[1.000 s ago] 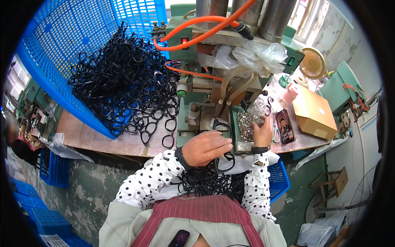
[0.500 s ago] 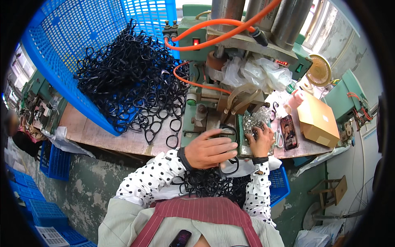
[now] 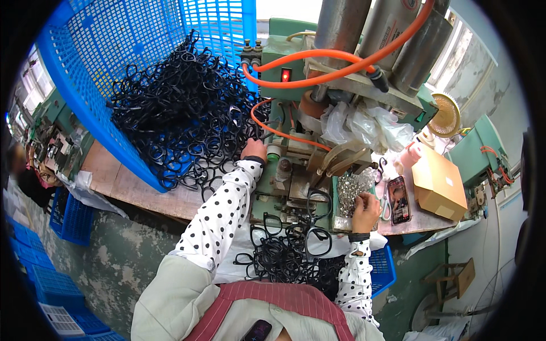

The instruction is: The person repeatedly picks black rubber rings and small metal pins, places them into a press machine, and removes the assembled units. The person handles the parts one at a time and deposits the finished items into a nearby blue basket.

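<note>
My left hand [image 3: 254, 149] is at the right edge of a heap of black eyeglass frames [image 3: 182, 113], beside the press. Its fingers are curled, and what they hold, if anything, is hidden. With thumb and fingers pinched together, my right hand [image 3: 365, 213] is over the near right part of a tray of small shiny metal pieces [image 3: 352, 190]. Anything in that pinch is too small to make out. Between my hands, one black eyeglass frame [image 3: 318, 241] stands on end at the front of the press [image 3: 298, 184], untouched by either hand. More black frames [image 3: 276, 256] lie piled near my lap.
A large blue basket [image 3: 102, 136] lies tipped at the left, frames spilling onto the table. Orange hoses [image 3: 318, 54] cross the press. On the right are scissors [image 3: 387, 207], a phone [image 3: 398, 200] and a cardboard box [image 3: 438, 184]. A wooden stool [image 3: 463, 275] stands beyond.
My left hand has left the frame at the press and moved up and left to the heap. My right hand has drawn back slightly from the metal pieces, its fingers now pinched.
</note>
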